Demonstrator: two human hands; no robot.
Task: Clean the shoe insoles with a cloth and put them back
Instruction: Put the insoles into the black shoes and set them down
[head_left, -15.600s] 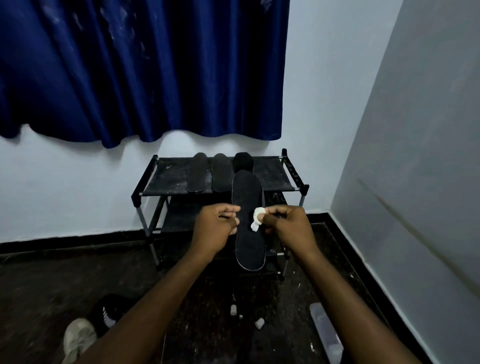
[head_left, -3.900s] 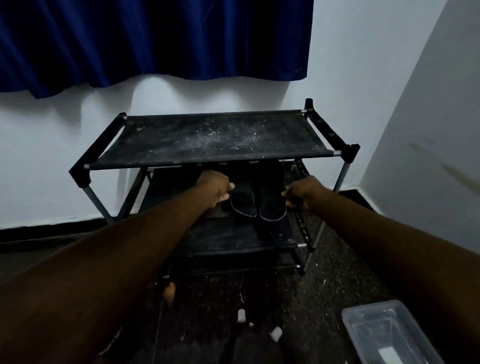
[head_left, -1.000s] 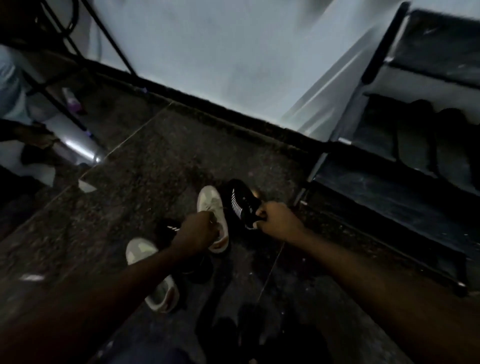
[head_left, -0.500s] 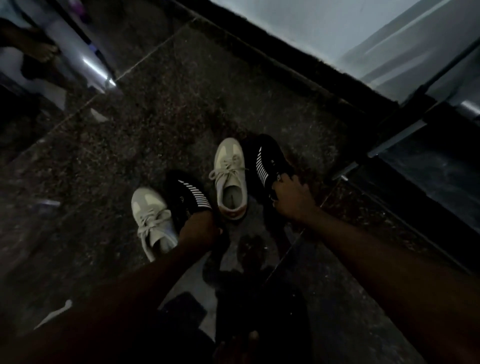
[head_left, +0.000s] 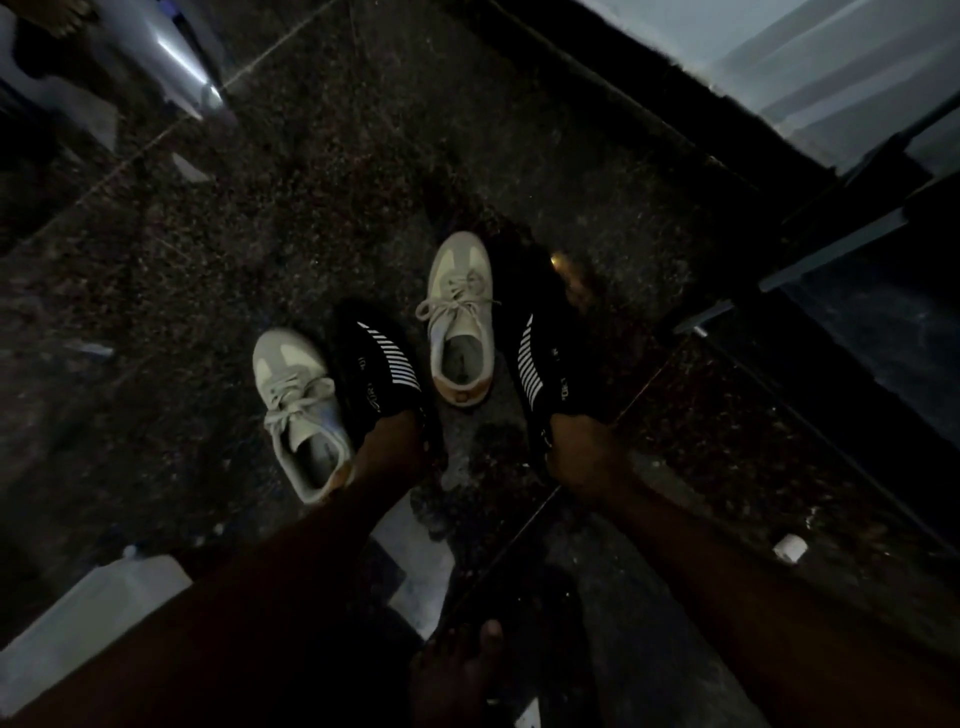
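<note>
Floor: dark speckled stone floor (head_left: 322, 171); bare foot (head_left: 457, 670) nearest, white plastic container (head_left: 88, 613) near left, small white cap (head_left: 789, 548) right.
Left hand: left hand (head_left: 389, 447), fingers clenched on the heel of the nearer black white-striped shoe (head_left: 382, 369).
Right hand: right hand (head_left: 582, 452), fingers grasping the heel of the farther black white-striped shoe (head_left: 540, 358).
Neighbours: nearer cream lace-up sneaker (head_left: 301, 405) and farther cream lace-up sneaker (head_left: 460, 322), each beside a black shoe's left flank.
Writing: white lettering on both black shoes, unreadable.
Far: black metal rack frame (head_left: 831, 249).

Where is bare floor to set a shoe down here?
Widest: floor beyond the toes, up to the skirting. Narrower: between the right black shoe and the rack. Crowded: where the left hand grips the left black shoe and the right hand the right one, a cream shoe between.
</note>
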